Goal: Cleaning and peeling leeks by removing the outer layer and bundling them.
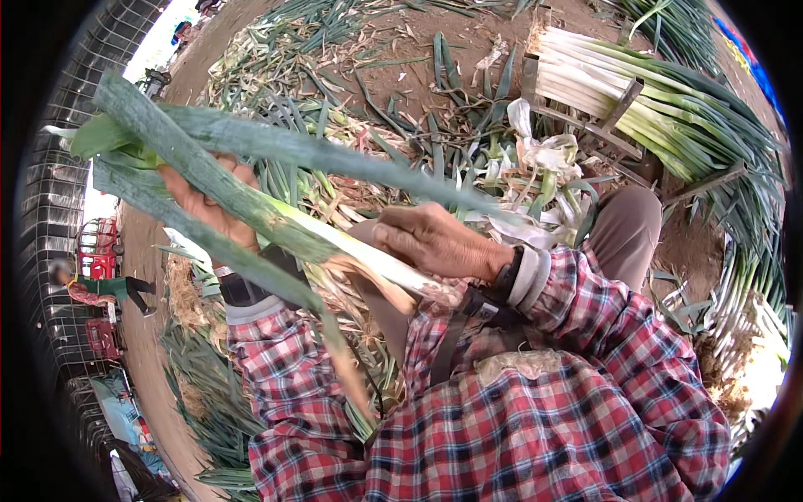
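A long leek (288, 226) lies slantwise across the front of me, its green leaves at the upper left and its white root end toward my lap. My left hand (213, 201) is wrapped round the leafy part, partly hidden behind the leaves. Beside the white shaft, my right hand (439, 243) is closed with its fingers curled; whatever they pinch is hidden. From the shaft a loose brownish outer leaf (376, 280) peels away. One long green leaf (335, 159) stretches over toward the right, just above my right hand.
Cleaned leeks (619, 92) are stacked in a wooden rack (615, 125) at upper right. More leeks (740, 309) with roots lie at far right, others (209, 402) at lower left. Leaf trimmings (309, 92) cover the ground ahead. A person (96, 289) and red vehicle (99, 251) are far left.
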Available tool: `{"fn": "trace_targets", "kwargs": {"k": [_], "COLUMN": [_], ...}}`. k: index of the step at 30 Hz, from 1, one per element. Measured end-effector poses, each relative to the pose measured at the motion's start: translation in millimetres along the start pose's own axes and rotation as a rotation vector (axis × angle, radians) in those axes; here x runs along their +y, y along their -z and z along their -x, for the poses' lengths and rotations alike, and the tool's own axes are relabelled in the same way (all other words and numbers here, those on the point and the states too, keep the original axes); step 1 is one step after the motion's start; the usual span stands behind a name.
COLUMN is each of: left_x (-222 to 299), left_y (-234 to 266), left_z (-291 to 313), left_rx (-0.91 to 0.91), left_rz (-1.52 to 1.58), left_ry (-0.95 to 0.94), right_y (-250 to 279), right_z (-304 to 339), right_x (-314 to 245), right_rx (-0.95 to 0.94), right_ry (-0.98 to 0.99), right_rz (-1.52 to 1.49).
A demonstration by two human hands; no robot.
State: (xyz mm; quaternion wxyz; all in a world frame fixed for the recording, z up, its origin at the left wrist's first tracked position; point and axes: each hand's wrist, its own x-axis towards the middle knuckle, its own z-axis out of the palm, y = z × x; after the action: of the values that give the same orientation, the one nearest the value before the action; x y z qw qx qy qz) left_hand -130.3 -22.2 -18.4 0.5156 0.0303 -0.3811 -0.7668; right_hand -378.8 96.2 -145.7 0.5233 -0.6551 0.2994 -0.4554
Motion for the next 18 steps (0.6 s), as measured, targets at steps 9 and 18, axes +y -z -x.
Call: {"fn": "trace_targets", "kwargs": {"k": [9, 18], "left_x": [-29.6, -58.5], "left_y": [-22.1, -46.2], "left_z": [3.1, 1.8], "left_rx": [0.485, 0.485], "left_rz": [-0.183, -0.340], "left_ry": [-0.110, -0.093], "right_y": [-17.6, -15.0], "right_z": [4.0, 1.1], "right_x": [-16.0, -0.9], "right_rx": [0.244, 0.299], "right_ry": [0.234, 0.183], "right_rz": [0.571, 0.470]}}
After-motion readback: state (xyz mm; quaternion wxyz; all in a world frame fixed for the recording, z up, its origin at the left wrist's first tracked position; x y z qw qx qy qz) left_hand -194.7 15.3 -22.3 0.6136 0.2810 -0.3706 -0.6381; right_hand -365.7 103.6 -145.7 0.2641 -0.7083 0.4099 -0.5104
